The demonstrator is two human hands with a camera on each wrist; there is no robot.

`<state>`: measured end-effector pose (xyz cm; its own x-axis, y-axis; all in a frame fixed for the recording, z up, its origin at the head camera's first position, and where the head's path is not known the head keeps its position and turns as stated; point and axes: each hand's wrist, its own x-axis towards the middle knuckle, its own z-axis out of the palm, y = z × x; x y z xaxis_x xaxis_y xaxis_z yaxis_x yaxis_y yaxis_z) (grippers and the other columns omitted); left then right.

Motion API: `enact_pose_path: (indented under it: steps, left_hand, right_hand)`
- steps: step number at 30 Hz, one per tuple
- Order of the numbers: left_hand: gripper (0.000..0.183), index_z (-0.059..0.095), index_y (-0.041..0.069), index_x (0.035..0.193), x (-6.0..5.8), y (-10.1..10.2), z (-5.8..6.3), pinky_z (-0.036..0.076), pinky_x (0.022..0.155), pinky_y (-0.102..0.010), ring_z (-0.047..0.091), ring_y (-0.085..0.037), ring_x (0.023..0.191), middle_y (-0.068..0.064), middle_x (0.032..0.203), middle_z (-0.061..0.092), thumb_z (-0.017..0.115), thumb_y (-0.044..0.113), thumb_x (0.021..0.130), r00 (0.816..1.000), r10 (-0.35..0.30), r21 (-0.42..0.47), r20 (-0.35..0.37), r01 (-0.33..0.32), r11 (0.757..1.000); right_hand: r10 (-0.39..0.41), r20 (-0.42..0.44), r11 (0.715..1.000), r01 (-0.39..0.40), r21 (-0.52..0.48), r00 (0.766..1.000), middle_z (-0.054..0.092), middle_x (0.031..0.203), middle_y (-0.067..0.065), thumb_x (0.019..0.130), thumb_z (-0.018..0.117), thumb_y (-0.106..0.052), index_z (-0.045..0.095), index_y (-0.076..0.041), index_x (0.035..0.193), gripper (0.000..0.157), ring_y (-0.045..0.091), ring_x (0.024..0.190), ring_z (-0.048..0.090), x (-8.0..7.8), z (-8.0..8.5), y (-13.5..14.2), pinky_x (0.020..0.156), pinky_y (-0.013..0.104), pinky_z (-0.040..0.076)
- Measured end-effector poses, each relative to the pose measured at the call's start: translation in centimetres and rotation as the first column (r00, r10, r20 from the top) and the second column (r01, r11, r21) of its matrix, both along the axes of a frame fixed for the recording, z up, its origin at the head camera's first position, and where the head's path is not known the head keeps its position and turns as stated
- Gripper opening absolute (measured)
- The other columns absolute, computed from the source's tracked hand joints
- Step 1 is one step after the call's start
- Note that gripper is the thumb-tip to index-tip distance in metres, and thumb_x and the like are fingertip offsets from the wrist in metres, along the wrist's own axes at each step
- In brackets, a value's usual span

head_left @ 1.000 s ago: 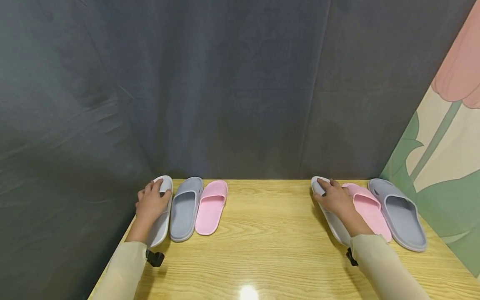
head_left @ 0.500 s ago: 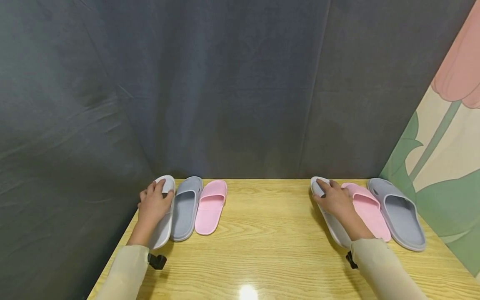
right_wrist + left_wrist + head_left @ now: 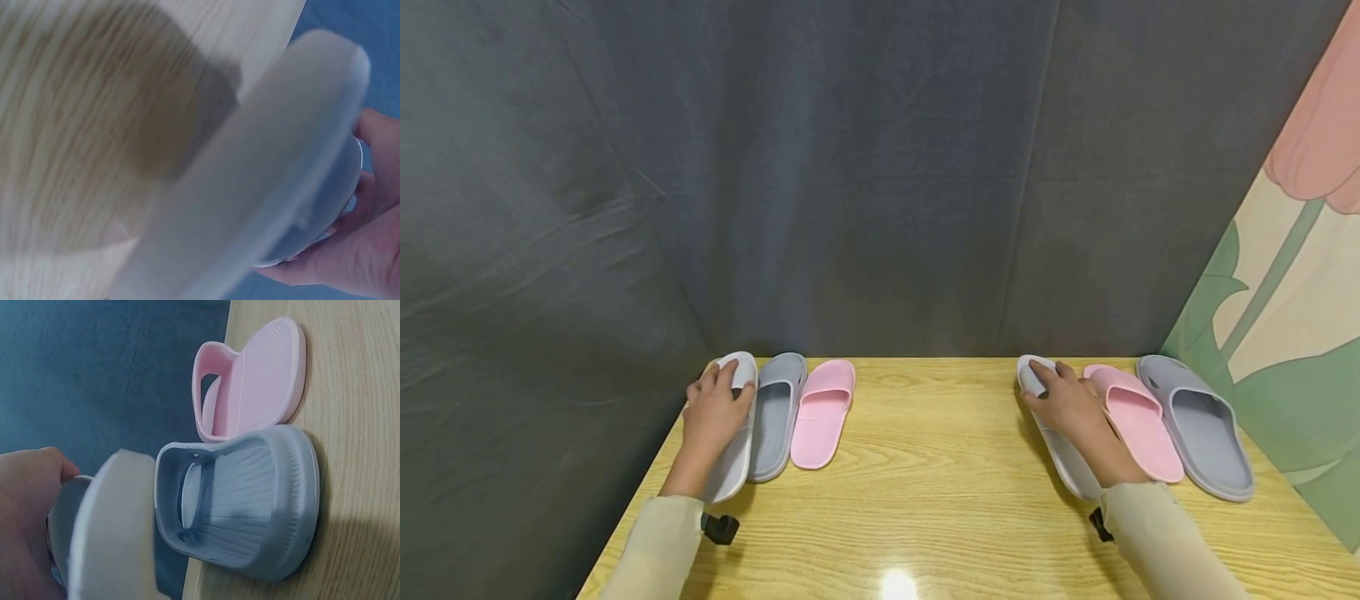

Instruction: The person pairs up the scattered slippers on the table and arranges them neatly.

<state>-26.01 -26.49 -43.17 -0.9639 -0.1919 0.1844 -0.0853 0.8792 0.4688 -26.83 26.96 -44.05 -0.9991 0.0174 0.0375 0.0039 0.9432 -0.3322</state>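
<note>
At the left end of the table my left hand grips a white slipper by its upper. That slipper overlaps the left edge of a grey slipper in the head view; a pink slipper lies right of the grey one. In the left wrist view, the pale sole of the white slipper stands tilted in front of the fingers. On the right my right hand holds the other white slipper by its upper, thumb on the left side. The right wrist view shows this slipper tilted over the wood.
Right of my right hand lie another pink slipper and another grey slipper. The wooden table runs back to a dark curtain. A flower-painted wall borders it on the right.
My left hand has shifted right with its white slipper, which now covers more of the grey one. The right hand and its white slipper have moved slightly left, away from the pink slipper.
</note>
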Motion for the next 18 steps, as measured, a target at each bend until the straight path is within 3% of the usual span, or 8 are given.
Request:
enact_pose_path:
  steps: [18]
  left_hand:
    - [0.064, 0.034, 0.011, 0.157, 0.4, 1.6, 0.0, 0.031, 0.099, -0.076, 0.026, -0.056, 0.138, -0.029, 0.160, 0.025, 0.045, 0.043, 0.102, 1.000, -0.024, 0.015, 0.018, 0.024, 1.000]
  right_hand:
    - [0.000, -0.025, 1.000, -0.001, -0.020, 1.000, 0.028, 0.153, 0.039, 0.096, 0.059, -0.037, 0.039, -0.008, 0.153, 0.067, 0.072, 0.124, 0.034, 0.8, 0.0, -0.7, 0.095, 0.079, 0.034]
